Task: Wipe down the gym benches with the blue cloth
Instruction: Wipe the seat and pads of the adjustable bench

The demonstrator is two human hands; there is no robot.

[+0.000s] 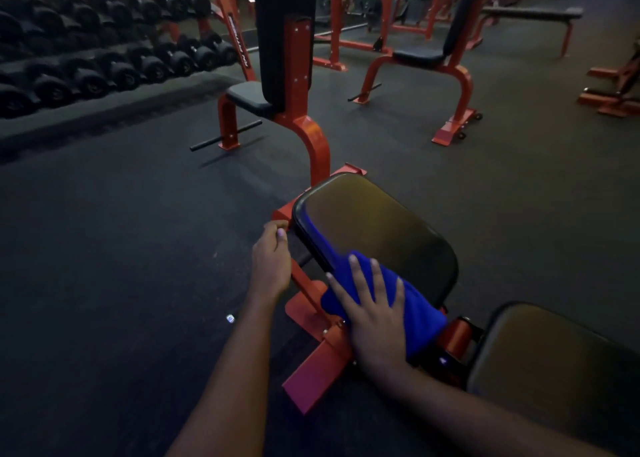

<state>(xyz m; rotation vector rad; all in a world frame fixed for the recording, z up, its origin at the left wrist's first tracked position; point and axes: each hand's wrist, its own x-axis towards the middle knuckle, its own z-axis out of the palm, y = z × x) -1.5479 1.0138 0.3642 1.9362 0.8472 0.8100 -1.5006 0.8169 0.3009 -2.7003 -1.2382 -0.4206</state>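
Head view: right hand (374, 313) (fingers straight and spread) presses the blue cloth (417, 306) on the black seat pad (374, 228), while left hand (272, 257) grips the orange frame (282, 213).

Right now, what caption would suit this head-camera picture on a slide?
Right hand presses the blue cloth flat on a black bench pad; left hand grips the orange frame.

A dark rubber gym floor (104, 249) carries an orange steel bench frame (311, 370) topped by a black padded vinyl seat (381, 228). A bright blue folded cloth (415, 304) lies on the seat's near left edge and drapes over its side. A second black pad (554, 370) sits just beside the seat, at the near right.
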